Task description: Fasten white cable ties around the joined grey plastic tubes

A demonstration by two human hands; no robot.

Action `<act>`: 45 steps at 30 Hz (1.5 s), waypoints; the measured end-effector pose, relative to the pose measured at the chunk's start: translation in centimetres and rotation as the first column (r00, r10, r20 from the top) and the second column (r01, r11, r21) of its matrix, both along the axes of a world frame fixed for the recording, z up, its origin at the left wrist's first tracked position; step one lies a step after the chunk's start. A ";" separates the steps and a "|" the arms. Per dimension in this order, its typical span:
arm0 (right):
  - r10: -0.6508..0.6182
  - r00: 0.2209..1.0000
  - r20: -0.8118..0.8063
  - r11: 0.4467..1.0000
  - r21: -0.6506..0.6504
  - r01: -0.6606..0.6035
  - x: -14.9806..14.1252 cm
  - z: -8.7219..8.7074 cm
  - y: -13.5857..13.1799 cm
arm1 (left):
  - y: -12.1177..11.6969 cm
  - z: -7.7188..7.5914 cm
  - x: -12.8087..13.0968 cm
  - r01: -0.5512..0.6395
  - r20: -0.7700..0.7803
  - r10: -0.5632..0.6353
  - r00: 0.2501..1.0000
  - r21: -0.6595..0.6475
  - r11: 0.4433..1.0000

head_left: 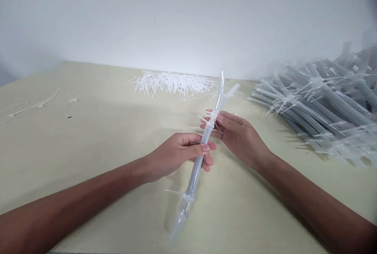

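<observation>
A clear plastic tube (194, 175) with a grey middle stretch is held tilted above the table, its upper end pointing away from me. My left hand (188, 150) is closed around its middle, thumb on top. Higher up, my right hand (232, 126) pinches the tube beside a white cable tie (210, 123) fastened round it; some of these fingers are behind the tube. Another cable tie (187, 197) circles the lower part, its tail sticking out left. At the top the tube splits into two clear ends.
A heap of white cable ties (173, 83) lies at the table's back. To the right is a large pile of similar grey and clear tubes (321, 101). A few loose cable ties (38, 105) and small scraps lie on the left of the table (97, 203). A pale wall stands behind.
</observation>
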State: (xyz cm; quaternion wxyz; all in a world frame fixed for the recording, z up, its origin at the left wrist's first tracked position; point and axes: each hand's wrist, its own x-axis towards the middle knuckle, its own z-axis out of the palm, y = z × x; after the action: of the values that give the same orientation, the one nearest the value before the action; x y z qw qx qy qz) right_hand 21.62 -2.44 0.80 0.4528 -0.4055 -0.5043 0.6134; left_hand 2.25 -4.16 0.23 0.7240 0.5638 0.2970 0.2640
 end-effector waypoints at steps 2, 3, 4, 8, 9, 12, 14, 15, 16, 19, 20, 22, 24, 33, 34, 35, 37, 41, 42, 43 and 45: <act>-0.197 0.965 0.175 0.969 0.184 0.164 -0.3 -0.4 -0.2 | 0.0 0.1 -0.1 -0.041 -0.020 0.041 0.999 -0.015 0.999; -0.328 0.909 0.256 0.914 0.330 0.237 -0.4 -0.5 -0.4 | 0.0 0.0 -0.1 -0.059 -0.029 0.059 0.998 -0.023 0.998; -0.444 0.839 0.315 0.835 0.486 0.260 -0.4 -0.5 -0.5 | 0.0 0.0 -0.1 -0.070 -0.037 0.069 0.997 -0.031 0.997; -0.615 0.654 0.440 0.537 0.841 -0.061 -0.4 -0.1 -1.1 | -0.1 -0.2 0.0 -0.056 -0.042 0.054 0.998 -0.057 0.997; -0.628 0.629 0.458 0.490 0.861 -0.137 -0.4 0.1 -1.2 | -0.1 -0.3 0.0 -0.048 -0.046 0.045 0.998 -0.057 0.997; -0.645 0.585 0.491 0.402 0.869 -0.288 -0.1 0.4 -1.2 | -0.3 -0.3 0.1 -0.036 -0.064 0.033 0.997 -0.036 0.999; -0.642 0.576 0.505 0.371 0.863 -0.343 0.1 0.5 -1.2 | -0.4 -0.3 0.2 -0.037 -0.071 0.035 0.997 -0.026 0.999; -0.639 0.579 0.506 0.355 0.862 -0.362 0.2 0.6 -1.2 | -0.4 -0.2 0.2 -0.040 -0.071 0.038 0.997 -0.024 0.999; -0.636 0.585 0.504 0.338 0.863 -0.376 0.2 0.6 -1.2 | -0.4 -0.2 0.2 -0.045 -0.072 0.043 0.997 -0.025 0.999; -0.624 0.605 0.495 0.287 0.865 -0.412 0.3 0.8 -1.2 | -0.3 -0.3 0.3 -0.058 -0.078 0.056 0.995 -0.031 0.998; -0.623 0.602 0.500 0.275 0.860 -0.429 0.3 0.8 -1.2 | -0.3 -0.3 0.3 -0.062 -0.078 0.060 0.995 -0.031 0.998; -0.626 0.588 0.512 0.261 0.848 -0.461 0.4 0.8 -1.2 | -0.2 -0.4 0.3 -0.071 -0.072 0.068 0.995 -0.032 0.997; -0.641 0.571 0.512 0.259 0.846 -0.467 0.5 0.7 -1.1 | -0.2 -0.3 0.3 -0.091 -0.067 0.088 0.994 -0.034 0.995; -0.724 0.541 0.429 0.281 0.899 -0.337 1.0 0.3 -0.3 | 0.0 -0.1 0.0 -0.182 0.009 0.183 0.983 -0.072 0.981; -0.726 0.539 0.427 0.286 0.900 -0.328 1.0 0.3 -0.3 | 0.0 -0.1 0.0 -0.190 0.016 0.192 0.981 -0.076 0.979; -0.726 0.538 0.429 0.292 0.900 -0.324 1.0 0.2 -0.3 | 0.0 -0.1 0.0 -0.197 0.020 0.199 0.980 -0.079 0.977; -0.721 0.542 0.432 0.298 0.899 -0.320 0.9 0.2 -0.2 | 0.0 0.0 0.1 -0.207 0.032 0.210 0.977 -0.090 0.974; -0.742 0.524 0.418 0.308 0.907 -0.288 0.9 0.2 -0.2 | 0.3 0.1 -0.1 -0.257 0.047 0.265 0.963 -0.131 0.957; -0.748 0.521 0.412 0.310 0.910 -0.275 0.9 0.2 -0.2 | 0.5 0.1 -0.2 -0.284 0.044 0.293 0.955 -0.136 0.949; -0.745 0.525 0.411 0.317 0.911 -0.264 0.8 0.3 -0.3 | 0.7 0.2 -0.3 -0.313 0.041 0.321 0.946 -0.137 0.940; -0.706 0.567 0.425 0.341 0.905 -0.254 0.5 0.3 -0.8 | 1.0 0.1 -0.5 -0.358 0.041 0.366 0.930 -0.132 0.924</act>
State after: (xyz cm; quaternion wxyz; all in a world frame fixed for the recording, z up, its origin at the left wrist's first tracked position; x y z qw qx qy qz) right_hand 22.08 -3.20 1.08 0.4170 -0.3814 -0.8186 -0.1031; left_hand 1.71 -3.17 0.37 0.7051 0.4452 0.3881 0.3925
